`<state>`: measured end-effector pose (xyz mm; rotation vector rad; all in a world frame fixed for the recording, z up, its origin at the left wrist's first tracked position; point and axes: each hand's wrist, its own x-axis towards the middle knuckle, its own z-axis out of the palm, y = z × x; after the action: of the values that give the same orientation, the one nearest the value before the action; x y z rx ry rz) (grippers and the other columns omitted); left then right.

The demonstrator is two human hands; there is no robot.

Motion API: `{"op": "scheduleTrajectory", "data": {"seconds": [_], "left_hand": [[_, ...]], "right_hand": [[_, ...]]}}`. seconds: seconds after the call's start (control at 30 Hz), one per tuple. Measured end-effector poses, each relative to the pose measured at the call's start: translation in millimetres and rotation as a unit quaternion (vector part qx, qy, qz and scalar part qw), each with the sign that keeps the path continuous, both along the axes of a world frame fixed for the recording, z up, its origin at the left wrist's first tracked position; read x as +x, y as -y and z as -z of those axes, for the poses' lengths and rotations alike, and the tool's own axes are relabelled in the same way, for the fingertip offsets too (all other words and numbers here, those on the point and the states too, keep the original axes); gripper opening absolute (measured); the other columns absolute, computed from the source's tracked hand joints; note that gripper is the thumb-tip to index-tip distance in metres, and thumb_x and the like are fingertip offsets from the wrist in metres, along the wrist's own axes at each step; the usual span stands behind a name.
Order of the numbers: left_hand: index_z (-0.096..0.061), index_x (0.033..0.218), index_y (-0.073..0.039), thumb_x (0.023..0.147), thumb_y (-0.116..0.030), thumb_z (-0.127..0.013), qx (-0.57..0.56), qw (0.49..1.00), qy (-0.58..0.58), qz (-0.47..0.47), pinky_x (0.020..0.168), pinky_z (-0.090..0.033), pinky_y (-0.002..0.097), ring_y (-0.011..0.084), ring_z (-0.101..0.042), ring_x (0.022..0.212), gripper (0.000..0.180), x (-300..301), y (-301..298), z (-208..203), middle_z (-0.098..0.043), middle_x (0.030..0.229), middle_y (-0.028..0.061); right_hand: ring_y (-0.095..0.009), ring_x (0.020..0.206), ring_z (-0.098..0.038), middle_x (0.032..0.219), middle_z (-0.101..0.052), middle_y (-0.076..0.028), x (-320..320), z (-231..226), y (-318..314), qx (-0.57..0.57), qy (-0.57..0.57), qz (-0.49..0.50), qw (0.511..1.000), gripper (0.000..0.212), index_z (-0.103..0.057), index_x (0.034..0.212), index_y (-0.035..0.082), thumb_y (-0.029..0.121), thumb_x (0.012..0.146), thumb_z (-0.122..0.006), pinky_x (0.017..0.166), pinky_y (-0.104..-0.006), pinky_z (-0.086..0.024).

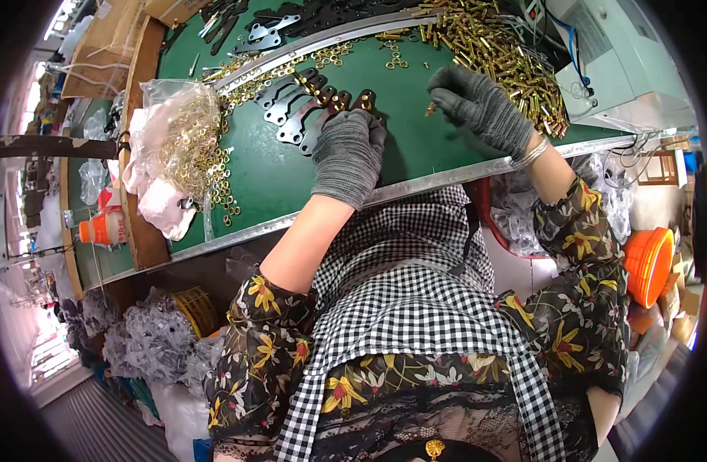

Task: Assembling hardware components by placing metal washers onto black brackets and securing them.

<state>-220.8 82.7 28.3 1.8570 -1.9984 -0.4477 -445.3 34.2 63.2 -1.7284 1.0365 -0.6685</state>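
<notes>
Both my hands wear grey knitted gloves. My left hand (347, 154) is closed at the near end of a row of flat metal brackets (296, 125), its fingers curled onto one of them. Several brackets lie side by side, with brass-coloured bolts (320, 93) standing in their far ends. Farther right, my right hand (484, 108) hovers over the green table, thumb and fingers pinched around a small brass-coloured bolt (430, 109). A large heap of similar bolts (492, 38) lies beyond that hand. The fingertips of my left hand are partly hidden.
Brass-coloured washers (185, 158) spill from a clear plastic bag at the left. A curved metal strip (315, 42) crosses the table, with black brackets (330, 19) behind it. A pale machine housing (615, 61) stands at the right. Orange baskets (650, 266) sit below.
</notes>
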Motion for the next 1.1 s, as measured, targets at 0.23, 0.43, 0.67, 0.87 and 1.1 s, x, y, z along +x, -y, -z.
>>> {"op": "scheduleTrajectory", "data": {"seconds": [0.23, 0.43, 0.67, 0.87, 1.1], "left_hand": [[-0.067, 0.095, -0.007, 0.086, -0.017, -0.068, -0.099, 0.994, -0.044, -0.014, 0.079, -0.05, 0.0443, 0.0331, -0.063, 0.087, 0.013, 4.2, -5.3, 7.0, -0.067, 0.092, 0.0147], [-0.068, 0.095, -0.007, 0.081, -0.014, -0.07, -0.215, 0.976, -0.02, 0.024, 0.079, -0.05, 0.0436, 0.0335, -0.061, 0.09, 0.016, 13.0, -30.6, 9.3, -0.065, 0.098, 0.0129], [-0.068, 0.09, -0.003, 0.08, -0.015, -0.068, -0.274, 0.955, -0.045, 0.1, 0.079, -0.051, 0.0405, 0.0294, -0.06, 0.088, 0.016, 13.5, -50.8, 14.4, -0.065, 0.097, 0.0123], [-0.068, 0.09, -0.002, 0.08, -0.014, -0.067, -0.259, 0.96, -0.036, 0.098, 0.081, -0.05, 0.0394, 0.0295, -0.06, 0.089, 0.015, 11.4, -51.1, 25.3, -0.066, 0.1, 0.0125], [-0.068, 0.09, -0.004, 0.077, -0.009, -0.071, -0.28, 0.953, -0.068, 0.093, 0.075, -0.051, 0.039, 0.0292, -0.061, 0.084, 0.015, 12.3, -49.7, 21.5, -0.067, 0.097, 0.0102]], "right_hand": [[-0.012, 0.078, -0.064, 0.088, -0.066, -0.006, 29.4, 9.1, -2.1, 0.111, 0.058, -0.017, 0.992, 0.026, -0.064, 0.106, 0.0, 0.023, 0.094, -0.062, 0.067, -0.0296, -0.056], [-0.023, 0.081, -0.068, 0.093, -0.069, -0.011, 48.0, -0.8, -4.8, -0.036, -0.108, -0.038, 0.993, 0.022, -0.066, 0.105, 0.004, 0.018, 0.087, -0.067, 0.076, -0.0348, -0.055], [-0.032, 0.092, -0.063, 0.093, -0.063, -0.014, 65.0, -8.3, -13.4, -0.253, -0.259, -0.102, 0.927, 0.017, -0.063, 0.099, 0.006, 0.018, 0.086, -0.063, 0.082, -0.0409, -0.05], [-0.034, 0.089, -0.062, 0.093, -0.06, -0.015, 71.3, -1.1, -6.4, -0.31, -0.327, -0.157, 0.879, 0.017, -0.061, 0.099, 0.006, 0.019, 0.089, -0.06, 0.079, -0.0421, -0.05], [-0.031, 0.09, -0.065, 0.096, -0.063, -0.014, 76.8, -8.1, -7.2, -0.355, -0.388, -0.195, 0.828, 0.02, -0.061, 0.101, 0.005, 0.015, 0.084, -0.063, 0.076, -0.0395, -0.053]]}}
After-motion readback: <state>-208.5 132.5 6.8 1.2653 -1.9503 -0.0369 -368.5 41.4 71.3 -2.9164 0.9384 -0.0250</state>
